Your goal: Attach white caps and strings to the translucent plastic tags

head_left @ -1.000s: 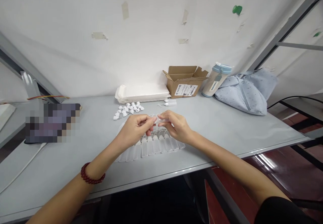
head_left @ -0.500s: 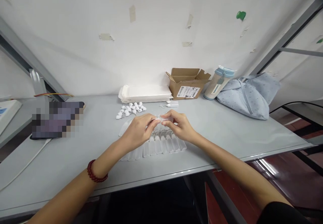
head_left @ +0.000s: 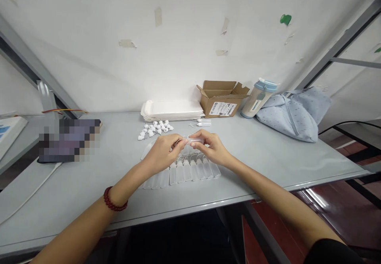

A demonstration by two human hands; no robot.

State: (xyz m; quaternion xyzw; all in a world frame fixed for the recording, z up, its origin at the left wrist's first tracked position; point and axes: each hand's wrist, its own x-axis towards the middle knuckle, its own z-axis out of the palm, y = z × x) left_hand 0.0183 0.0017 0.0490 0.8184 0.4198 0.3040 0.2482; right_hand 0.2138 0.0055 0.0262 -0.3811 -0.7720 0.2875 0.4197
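Presently: glossy grey table (head_left: 282, 153) | row of narrow translucent plastic bottles (head_left: 180, 173) on it | left hand (head_left: 162, 151), right hand (head_left: 213, 147): fingers gripping opposite ends of clear plastic bottle (head_left: 197, 140) above row | small white plastic caps (head_left: 153, 128) beyond

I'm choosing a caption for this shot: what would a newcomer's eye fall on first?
Probably the hands at the middle: the right hand holds a small clear bottle, and the left hand pinches at its end. A row of translucent bottles lies just below them, with small white caps scattered behind the left hand. The dark red beaded bracelet on the left wrist also stands out.
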